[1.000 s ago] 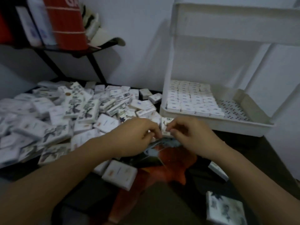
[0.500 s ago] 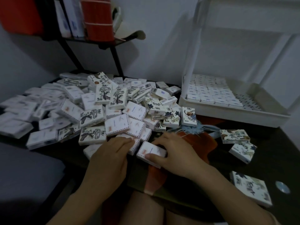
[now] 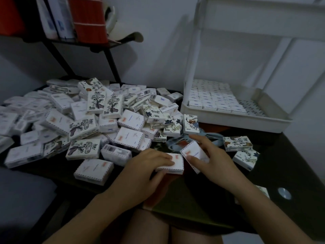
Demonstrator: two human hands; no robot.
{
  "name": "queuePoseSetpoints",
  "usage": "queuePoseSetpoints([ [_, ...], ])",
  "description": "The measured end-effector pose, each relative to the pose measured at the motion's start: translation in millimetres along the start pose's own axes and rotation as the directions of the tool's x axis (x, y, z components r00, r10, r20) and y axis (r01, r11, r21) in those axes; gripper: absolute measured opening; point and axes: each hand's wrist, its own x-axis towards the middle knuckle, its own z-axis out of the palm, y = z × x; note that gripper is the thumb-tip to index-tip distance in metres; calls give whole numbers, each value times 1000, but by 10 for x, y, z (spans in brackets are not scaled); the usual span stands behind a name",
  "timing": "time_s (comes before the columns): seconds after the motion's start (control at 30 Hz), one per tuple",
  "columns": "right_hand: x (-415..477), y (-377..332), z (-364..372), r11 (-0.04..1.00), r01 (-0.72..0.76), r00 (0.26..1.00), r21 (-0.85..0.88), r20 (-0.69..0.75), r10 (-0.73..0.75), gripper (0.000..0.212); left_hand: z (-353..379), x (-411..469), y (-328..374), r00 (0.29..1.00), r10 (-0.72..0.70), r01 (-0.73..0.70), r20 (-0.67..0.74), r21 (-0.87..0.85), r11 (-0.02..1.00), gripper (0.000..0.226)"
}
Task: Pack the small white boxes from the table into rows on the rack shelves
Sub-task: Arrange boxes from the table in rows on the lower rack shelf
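Note:
A big heap of small white boxes covers the left and middle of the dark table. My left hand grips one flat white box near the front edge, fingers on top and thumb underneath. Beside it my right hand holds a second white box tilted up on its edge, thumb across its face. The white rack stands at the back right; its lower shelf carries several rows of packed boxes, with bare perforated floor at its right end.
Loose boxes lie right of my hands, one more behind my right forearm. A silver disc is set in the table at right. A black shelf with books and a red roll hangs at the back left.
My hands dropped from beside the rack to the table's front edge. Each now has a box: the left one lies flat, and the right one has been tipped up.

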Motion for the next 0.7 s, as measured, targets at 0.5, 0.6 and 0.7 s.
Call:
queuePoseSetpoints([
  [0.5, -52, 251, -250, 889, -137, 989, 437, 112, 98, 60, 11, 545, -103, 957, -152, 93, 247, 237, 967, 61],
  [0.6, -42, 264, -300, 875, -110, 994, 471, 75, 84, 59, 40, 633, -72, 953, -167, 116, 252, 206, 972, 65],
  [0.7, -39, 313, -415, 892, -96, 995, 442, 12, 101, 60, 103, 771, -13, 958, -189, 170, 214, 101, 980, 55],
])
